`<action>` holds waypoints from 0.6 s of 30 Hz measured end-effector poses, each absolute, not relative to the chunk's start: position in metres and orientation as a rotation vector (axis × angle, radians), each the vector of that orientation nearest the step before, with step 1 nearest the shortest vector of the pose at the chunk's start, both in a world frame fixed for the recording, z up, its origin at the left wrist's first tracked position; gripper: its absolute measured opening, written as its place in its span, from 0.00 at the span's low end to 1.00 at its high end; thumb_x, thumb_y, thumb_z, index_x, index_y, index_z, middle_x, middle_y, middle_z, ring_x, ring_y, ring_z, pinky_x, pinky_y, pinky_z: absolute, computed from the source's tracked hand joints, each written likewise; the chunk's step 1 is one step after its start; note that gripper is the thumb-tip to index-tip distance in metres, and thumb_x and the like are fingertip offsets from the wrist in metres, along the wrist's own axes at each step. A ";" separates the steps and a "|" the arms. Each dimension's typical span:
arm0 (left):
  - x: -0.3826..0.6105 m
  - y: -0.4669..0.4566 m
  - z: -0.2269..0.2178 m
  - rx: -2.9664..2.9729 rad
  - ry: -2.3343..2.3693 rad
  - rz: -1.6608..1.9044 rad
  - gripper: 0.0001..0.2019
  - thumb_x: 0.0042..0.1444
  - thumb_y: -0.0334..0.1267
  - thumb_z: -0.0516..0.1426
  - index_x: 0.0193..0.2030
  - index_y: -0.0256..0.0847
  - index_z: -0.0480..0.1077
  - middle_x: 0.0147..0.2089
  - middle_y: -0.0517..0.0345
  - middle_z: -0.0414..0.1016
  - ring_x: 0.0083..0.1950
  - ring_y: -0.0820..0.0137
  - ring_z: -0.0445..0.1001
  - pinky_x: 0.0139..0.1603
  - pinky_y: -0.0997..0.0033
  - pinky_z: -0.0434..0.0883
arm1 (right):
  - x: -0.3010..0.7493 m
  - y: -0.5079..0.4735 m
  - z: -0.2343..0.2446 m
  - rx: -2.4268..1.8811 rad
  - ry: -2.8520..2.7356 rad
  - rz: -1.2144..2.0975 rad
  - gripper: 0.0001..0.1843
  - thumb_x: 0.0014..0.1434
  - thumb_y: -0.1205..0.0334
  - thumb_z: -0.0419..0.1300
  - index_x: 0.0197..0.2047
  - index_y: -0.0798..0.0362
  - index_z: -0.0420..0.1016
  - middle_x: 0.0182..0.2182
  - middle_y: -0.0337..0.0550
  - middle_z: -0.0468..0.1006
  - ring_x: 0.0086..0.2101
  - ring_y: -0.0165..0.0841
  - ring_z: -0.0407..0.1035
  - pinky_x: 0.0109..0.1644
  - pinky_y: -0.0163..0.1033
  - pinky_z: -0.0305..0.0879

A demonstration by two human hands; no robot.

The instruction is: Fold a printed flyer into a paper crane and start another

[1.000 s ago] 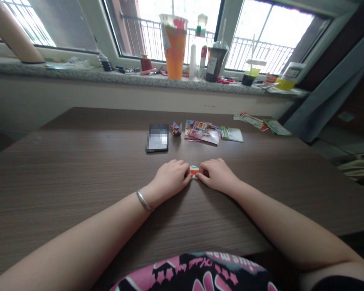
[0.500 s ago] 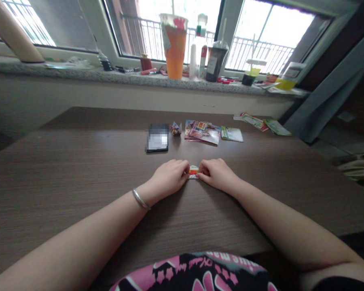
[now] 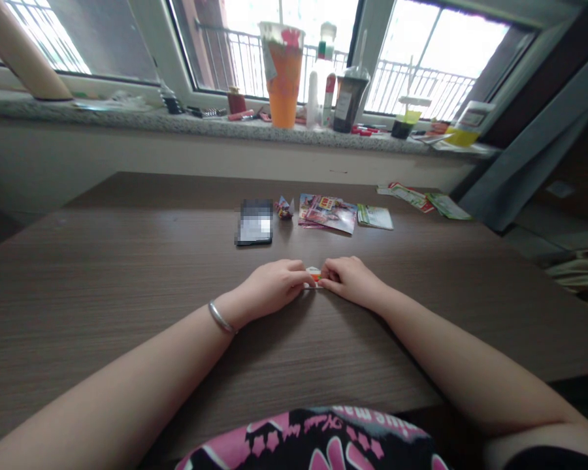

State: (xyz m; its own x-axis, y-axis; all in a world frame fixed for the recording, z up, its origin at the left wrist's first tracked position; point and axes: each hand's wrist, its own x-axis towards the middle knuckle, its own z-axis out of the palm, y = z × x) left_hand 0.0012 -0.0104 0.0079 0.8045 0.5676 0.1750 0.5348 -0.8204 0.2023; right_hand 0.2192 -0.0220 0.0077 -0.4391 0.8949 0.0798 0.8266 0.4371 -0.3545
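Between my hands, low on the table, is a small folded piece of printed paper [image 3: 314, 269], white with red, orange and green. My right hand [image 3: 350, 279] pinches its right end between thumb and curled fingers. From the other side my left hand [image 3: 277, 284], with a silver bangle at the wrist, grips the left end; its forefinger reaches across the front of the paper. Fingers cover both ends, so only the pointed white top and a coloured strip show.
Beyond my hands lie a dark-framed device with a blurred screen [image 3: 255, 223], a small folded paper figure [image 3: 285, 208], printed leaflets [image 3: 330, 213], a paper stack [image 3: 375, 217] and more paper pieces [image 3: 448, 205]. Cups and bottles, including an orange drink [image 3: 283, 81], line the windowsill [image 3: 200, 126].
My left hand's forefinger has stretched rightward over the front of the folded paper, covering more of it. My right hand stays almost where it was.
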 end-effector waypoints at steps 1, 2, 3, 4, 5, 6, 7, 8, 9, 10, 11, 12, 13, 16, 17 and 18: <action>0.001 -0.011 0.008 2.882 0.869 0.353 0.12 0.64 0.35 0.49 0.45 0.45 0.74 0.40 0.56 0.72 0.41 0.69 0.72 0.41 0.72 0.67 | 0.220 -0.022 0.008 -1.475 -2.443 0.397 0.07 0.57 0.58 0.62 0.31 0.52 0.73 0.26 0.36 0.77 0.27 0.28 0.66 0.31 0.33 0.49; 0.002 -0.012 0.009 2.919 0.866 0.357 0.12 0.64 0.35 0.49 0.45 0.45 0.74 0.40 0.56 0.72 0.40 0.69 0.72 0.40 0.72 0.67 | 0.220 -0.021 0.007 -1.463 -2.445 0.407 0.07 0.57 0.58 0.62 0.32 0.52 0.73 0.26 0.36 0.76 0.26 0.27 0.65 0.31 0.33 0.49; 0.002 -0.014 0.010 2.958 0.862 0.354 0.12 0.65 0.35 0.49 0.44 0.45 0.75 0.40 0.56 0.72 0.40 0.69 0.72 0.39 0.71 0.67 | 0.220 -0.021 0.007 -1.461 -2.440 0.412 0.06 0.57 0.59 0.62 0.32 0.52 0.73 0.25 0.36 0.76 0.26 0.27 0.65 0.31 0.33 0.49; 0.002 -0.015 0.012 2.997 0.858 0.345 0.13 0.65 0.35 0.49 0.44 0.46 0.75 0.39 0.56 0.72 0.39 0.69 0.72 0.39 0.71 0.67 | 0.220 -0.021 0.007 -1.466 -2.432 0.413 0.06 0.57 0.59 0.62 0.32 0.52 0.73 0.25 0.36 0.75 0.26 0.27 0.65 0.31 0.33 0.49; 0.003 -0.016 0.013 3.033 0.858 0.329 0.13 0.65 0.35 0.49 0.44 0.46 0.75 0.39 0.56 0.73 0.38 0.69 0.72 0.38 0.71 0.67 | 0.220 -0.021 0.006 -1.471 -2.425 0.411 0.06 0.57 0.58 0.62 0.32 0.52 0.73 0.24 0.36 0.75 0.25 0.27 0.65 0.31 0.33 0.49; 0.004 -0.018 0.015 3.065 0.861 0.308 0.13 0.64 0.35 0.49 0.44 0.46 0.76 0.39 0.55 0.73 0.38 0.69 0.72 0.37 0.70 0.67 | 0.221 -0.020 0.006 -1.473 -2.421 0.408 0.07 0.57 0.58 0.62 0.32 0.52 0.73 0.24 0.36 0.75 0.25 0.27 0.64 0.31 0.33 0.49; 0.004 -0.019 0.017 3.089 0.865 0.288 0.13 0.64 0.35 0.50 0.44 0.46 0.76 0.39 0.55 0.73 0.37 0.68 0.72 0.37 0.70 0.67 | 0.220 -0.020 0.005 -1.475 -2.421 0.404 0.07 0.57 0.58 0.62 0.32 0.52 0.73 0.24 0.36 0.75 0.25 0.27 0.64 0.31 0.33 0.49; 0.005 -0.020 0.018 3.106 0.870 0.271 0.13 0.64 0.35 0.50 0.44 0.46 0.76 0.39 0.55 0.73 0.37 0.68 0.72 0.37 0.70 0.67 | 0.220 -0.020 0.005 -1.476 -2.423 0.399 0.07 0.57 0.58 0.62 0.32 0.52 0.73 0.24 0.35 0.75 0.25 0.27 0.64 0.31 0.33 0.49; 0.005 -0.021 0.020 3.116 0.876 0.260 0.13 0.64 0.35 0.50 0.45 0.47 0.76 0.38 0.55 0.73 0.37 0.68 0.72 0.37 0.69 0.68 | 0.220 -0.020 0.005 -1.476 -2.427 0.394 0.07 0.57 0.58 0.62 0.32 0.52 0.73 0.24 0.35 0.75 0.26 0.27 0.65 0.31 0.33 0.49; 0.006 -0.022 0.021 3.119 0.883 0.253 0.13 0.64 0.35 0.50 0.45 0.47 0.76 0.38 0.54 0.73 0.37 0.67 0.72 0.37 0.69 0.68 | 0.220 -0.020 0.005 -1.476 -2.431 0.389 0.07 0.57 0.58 0.62 0.32 0.52 0.73 0.24 0.35 0.75 0.26 0.27 0.65 0.31 0.33 0.49; 0.006 -0.022 0.021 3.117 0.889 0.247 0.14 0.64 0.35 0.49 0.46 0.47 0.76 0.38 0.54 0.73 0.38 0.67 0.72 0.37 0.69 0.68 | 0.220 -0.020 0.005 -1.475 -2.435 0.383 0.07 0.57 0.58 0.63 0.32 0.52 0.73 0.24 0.35 0.75 0.26 0.28 0.65 0.31 0.33 0.49; 0.006 -0.023 0.021 3.112 0.897 0.243 0.14 0.64 0.35 0.49 0.46 0.48 0.76 0.39 0.54 0.73 0.38 0.67 0.72 0.37 0.69 0.69 | 0.220 -0.020 0.005 -1.474 -2.438 0.376 0.07 0.57 0.58 0.63 0.32 0.52 0.73 0.24 0.35 0.75 0.26 0.28 0.65 0.31 0.33 0.50; 0.006 -0.023 0.021 3.105 0.906 0.242 0.14 0.63 0.34 0.50 0.46 0.48 0.76 0.39 0.55 0.73 0.38 0.67 0.72 0.37 0.68 0.69 | 0.220 -0.019 0.005 -1.472 -2.441 0.369 0.07 0.57 0.58 0.63 0.32 0.51 0.73 0.25 0.36 0.75 0.27 0.28 0.65 0.32 0.33 0.50; 0.006 -0.023 0.020 3.061 0.944 0.253 0.14 0.60 0.32 0.51 0.46 0.49 0.76 0.40 0.55 0.73 0.39 0.67 0.73 0.39 0.68 0.70 | 0.219 -0.020 0.005 -1.475 -2.450 0.359 0.07 0.57 0.58 0.62 0.32 0.52 0.73 0.25 0.36 0.75 0.27 0.28 0.65 0.32 0.33 0.50; 0.005 -0.023 0.020 3.042 0.957 0.260 0.14 0.59 0.32 0.52 0.45 0.49 0.77 0.40 0.55 0.74 0.40 0.67 0.73 0.40 0.68 0.70 | 0.219 -0.020 0.005 -1.477 -2.452 0.359 0.07 0.57 0.58 0.62 0.32 0.52 0.73 0.25 0.37 0.75 0.27 0.28 0.65 0.32 0.33 0.50; 0.005 -0.023 0.020 3.024 0.969 0.263 0.14 0.59 0.31 0.52 0.45 0.48 0.77 0.40 0.55 0.74 0.40 0.67 0.74 0.40 0.69 0.70 | 0.220 -0.020 0.005 -1.477 -2.452 0.360 0.07 0.57 0.58 0.62 0.32 0.52 0.73 0.26 0.37 0.76 0.27 0.28 0.65 0.31 0.33 0.50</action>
State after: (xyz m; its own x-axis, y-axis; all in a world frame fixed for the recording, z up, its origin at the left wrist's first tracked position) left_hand 0.0046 -0.0228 0.0197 0.8014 0.5734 0.1702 0.5808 -0.8140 0.0073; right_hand 0.2196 -0.0200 0.0048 -0.4518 0.8876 0.0894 0.8243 0.4537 -0.3385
